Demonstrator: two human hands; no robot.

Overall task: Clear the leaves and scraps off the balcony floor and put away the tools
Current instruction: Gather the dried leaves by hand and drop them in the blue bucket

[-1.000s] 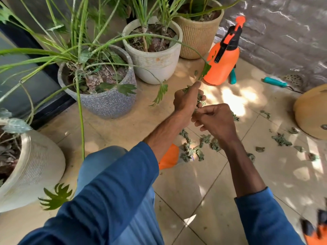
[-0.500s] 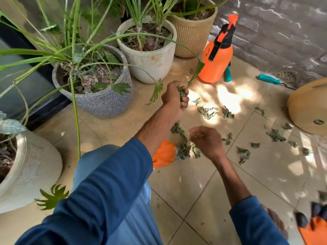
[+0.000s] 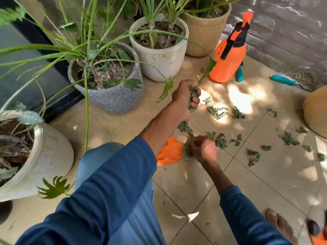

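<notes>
Plenty of open beige floor tiles [image 3: 265, 183] from 3 to 6 o'clock, just dry green leaf scraps [image 3: 217, 112] lying flat. Grey speckled pot [image 3: 113, 96] at 10, white ribbed pot [image 3: 161, 62] at 12 and orange plastic spray bottle [image 3: 228, 61] at 1 block the back, with long drooping green stems [image 3: 86, 112] hanging across.

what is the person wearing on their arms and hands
The left sleeve and right sleeve are plain blue and long, pushed up off the forearms. The left hand and right hand are bare: no gloves, no watch or rings showing.

orange item [image 3: 170, 153]: half hidden | orange-black tool [image 3: 318, 235]: cropped at corner | tan pot [image 3: 316, 112]: cropped right
</notes>
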